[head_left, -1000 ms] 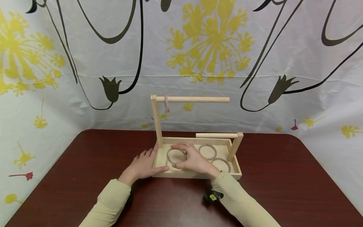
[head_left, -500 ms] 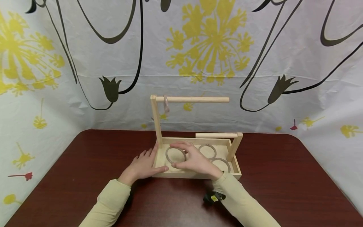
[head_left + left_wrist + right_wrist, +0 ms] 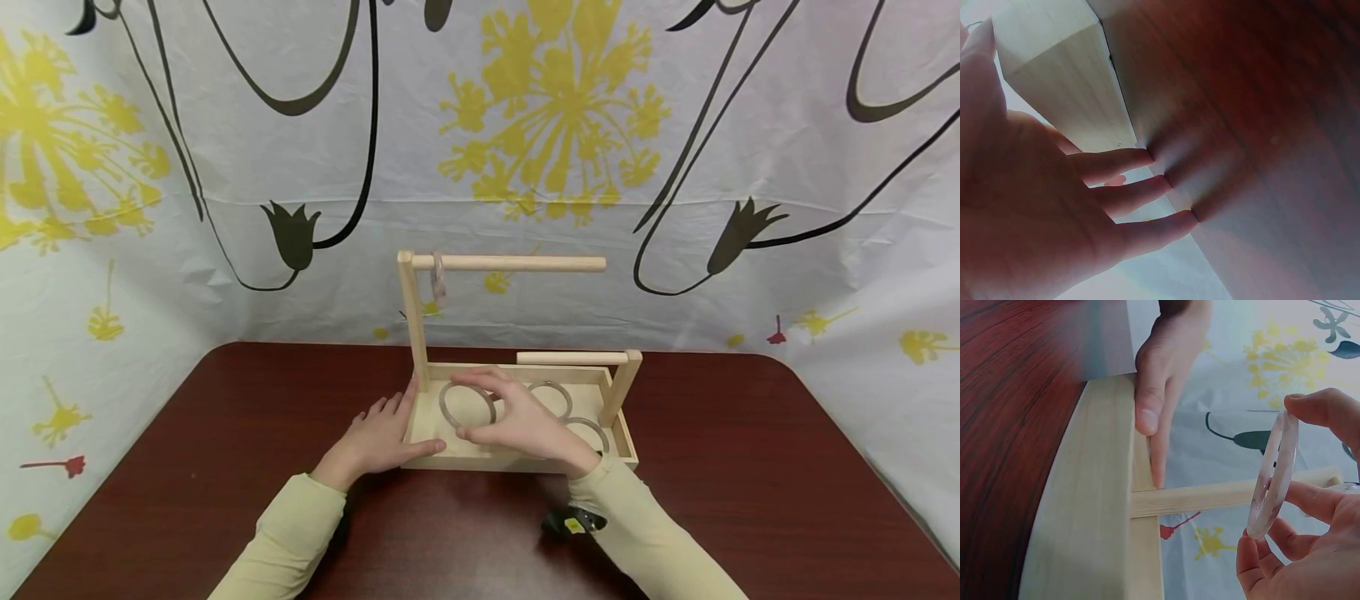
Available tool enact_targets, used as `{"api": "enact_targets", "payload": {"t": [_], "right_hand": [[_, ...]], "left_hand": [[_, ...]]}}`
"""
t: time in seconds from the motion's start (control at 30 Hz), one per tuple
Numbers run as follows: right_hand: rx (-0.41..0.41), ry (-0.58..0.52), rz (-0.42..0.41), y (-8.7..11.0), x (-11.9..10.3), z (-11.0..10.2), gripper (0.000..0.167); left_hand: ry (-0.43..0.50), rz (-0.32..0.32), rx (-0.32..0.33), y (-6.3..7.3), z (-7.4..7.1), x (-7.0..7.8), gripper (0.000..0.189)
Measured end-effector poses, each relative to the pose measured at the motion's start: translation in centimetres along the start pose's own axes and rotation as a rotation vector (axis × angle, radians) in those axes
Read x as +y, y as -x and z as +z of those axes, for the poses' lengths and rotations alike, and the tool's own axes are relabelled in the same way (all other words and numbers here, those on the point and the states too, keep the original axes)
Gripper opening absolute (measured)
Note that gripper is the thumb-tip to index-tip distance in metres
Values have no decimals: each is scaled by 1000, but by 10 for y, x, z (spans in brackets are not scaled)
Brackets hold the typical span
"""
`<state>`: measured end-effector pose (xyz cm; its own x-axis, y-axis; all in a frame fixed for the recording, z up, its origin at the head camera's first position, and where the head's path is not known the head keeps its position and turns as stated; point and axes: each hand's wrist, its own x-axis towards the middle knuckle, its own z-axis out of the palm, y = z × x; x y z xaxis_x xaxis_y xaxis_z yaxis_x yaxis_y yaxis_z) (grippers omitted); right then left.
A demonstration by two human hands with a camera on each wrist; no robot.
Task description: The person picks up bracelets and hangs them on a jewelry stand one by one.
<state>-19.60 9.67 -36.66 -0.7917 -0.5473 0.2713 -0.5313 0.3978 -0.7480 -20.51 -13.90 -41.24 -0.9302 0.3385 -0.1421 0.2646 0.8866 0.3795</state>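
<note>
My right hand (image 3: 528,427) pinches a translucent pinkish-white bangle (image 3: 1280,465) between thumb and fingertips, over the left half of a pale wooden tray (image 3: 480,461). In the head view that bangle (image 3: 442,410) shows as a ring facing up. Two more bangles, one toward the back (image 3: 569,406) and one in front (image 3: 604,437), lie at the tray's right, partly covered by my hand. Another bangle (image 3: 438,285) hangs on the upper rod (image 3: 525,263), close to its post. With fingers straight, my left hand (image 3: 373,439) rests against the tray's left end, thumb over the front wall.
The tall left post (image 3: 415,325) bears the upper rod, which points right. A short right post (image 3: 623,387) carries a lower rod (image 3: 572,358) pointing left. Around the tray spreads a dark red-brown table (image 3: 712,467). Patterned cloth (image 3: 525,225) hangs behind.
My right hand has risen slightly with the bangle, which now sits a little higher in the head view. The left hand stays put against the tray.
</note>
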Motion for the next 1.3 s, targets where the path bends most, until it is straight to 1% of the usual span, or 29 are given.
{"api": "enact_targets", "payload": {"t": [0.27,0.57,0.87,1.1,1.3], "right_hand": [[14,-66,-24,5,-5,-6,61],[30,-87,-24,9,-14,-11,61],[57,-66,-88,10,-24,-18,60],[75,-22,-64,11,-27,-24,61],[90,-45,-81,12,-29,-29,61]], "left_hand": [[4,0,2,-2,1,1,108],[3,0,2,-2,1,1,108],[-4,-5,4,-2,0,0,107],[-3,-1,4,-2,0,0,108],[7,4,-1,-1,0,0,107]]}}
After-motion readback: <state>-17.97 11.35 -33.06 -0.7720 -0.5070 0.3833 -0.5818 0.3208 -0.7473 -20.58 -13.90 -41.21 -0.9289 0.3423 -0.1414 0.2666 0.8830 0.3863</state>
